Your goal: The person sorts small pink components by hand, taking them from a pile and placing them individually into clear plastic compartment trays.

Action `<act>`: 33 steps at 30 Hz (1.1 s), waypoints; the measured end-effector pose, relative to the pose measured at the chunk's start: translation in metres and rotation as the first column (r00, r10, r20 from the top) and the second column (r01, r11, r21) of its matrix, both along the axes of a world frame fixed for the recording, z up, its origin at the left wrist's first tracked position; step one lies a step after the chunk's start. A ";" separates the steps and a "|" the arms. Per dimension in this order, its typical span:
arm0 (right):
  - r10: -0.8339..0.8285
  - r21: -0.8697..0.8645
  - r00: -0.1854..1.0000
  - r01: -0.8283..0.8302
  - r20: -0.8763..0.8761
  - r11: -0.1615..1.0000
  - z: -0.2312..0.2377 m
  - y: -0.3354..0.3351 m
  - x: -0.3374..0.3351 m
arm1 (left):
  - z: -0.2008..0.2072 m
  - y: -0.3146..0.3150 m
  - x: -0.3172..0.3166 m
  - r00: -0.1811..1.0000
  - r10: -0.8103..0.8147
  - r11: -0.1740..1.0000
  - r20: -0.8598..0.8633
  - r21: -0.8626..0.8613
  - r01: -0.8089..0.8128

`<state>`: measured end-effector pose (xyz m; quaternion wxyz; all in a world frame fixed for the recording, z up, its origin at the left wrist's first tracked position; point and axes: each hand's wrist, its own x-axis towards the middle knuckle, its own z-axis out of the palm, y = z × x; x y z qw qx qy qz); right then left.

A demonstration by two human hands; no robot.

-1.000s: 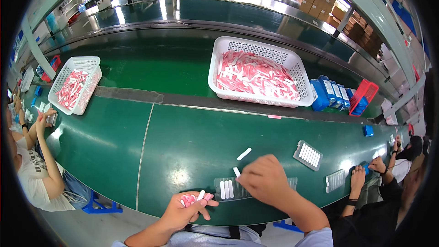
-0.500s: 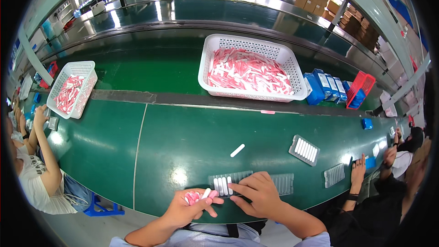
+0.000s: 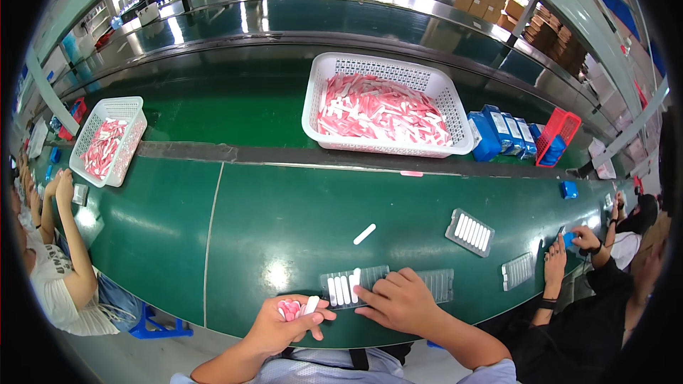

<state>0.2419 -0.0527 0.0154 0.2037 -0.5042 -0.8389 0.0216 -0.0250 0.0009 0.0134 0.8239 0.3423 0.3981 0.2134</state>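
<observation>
My left hand (image 3: 288,323) is curled around a bunch of small pink-and-white round-ended sticks (image 3: 290,308), one white stick standing out near the fingertips. My right hand (image 3: 398,302) reaches over a clear ribbed plastic tray (image 3: 371,274), its thumb and index finger at a white stick (image 3: 356,277). That stick pokes up above the several white sticks (image 3: 339,290) lying side by side in the tray's left slots. To the right, partly behind my right hand, is another clear ribbed tray section (image 3: 437,284). A loose white stick (image 3: 365,234) lies farther out on the green table.
A large white basket (image 3: 388,146) of pink-and-white sticks stands beyond; a smaller one (image 3: 110,103) is at left. A filled tray (image 3: 470,232) and another clear tray (image 3: 517,272) lie right, near a co-worker's hands (image 3: 555,263). Blue packs (image 3: 498,131) and a red basket (image 3: 558,135) sit back right.
The white stick at my right fingertips now sits higher than its neighbours in the tray. The white stick in my left hand stands more upright. A co-worker's other hand has come to a blue item.
</observation>
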 end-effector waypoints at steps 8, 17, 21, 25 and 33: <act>-0.012 -0.168 0.975 -0.026 -0.223 0.985 0.008 0.005 0.014 | -0.002 0.001 0.003 0.982 -0.056 0.984 0.180 -0.156 0.085; -0.051 -0.418 0.847 -0.208 -0.529 0.884 0.020 0.009 -0.008 | 0.008 -0.001 0.025 0.943 -0.306 0.951 0.133 0.004 0.308; 0.248 0.023 0.912 -0.255 -0.326 0.967 0.021 0.009 0.004 | -0.001 0.005 0.011 0.928 -0.295 0.921 0.226 -0.192 0.340; 0.101 0.034 0.955 -0.095 -0.280 0.995 0.019 0.012 -0.003 | -0.002 0.000 0.016 0.966 -0.231 0.972 0.116 -0.002 0.233; -0.383 -0.549 0.557 -0.162 -0.737 0.820 0.016 -0.008 -0.019 | -0.005 -0.009 0.027 0.984 -0.128 0.962 0.124 0.258 0.092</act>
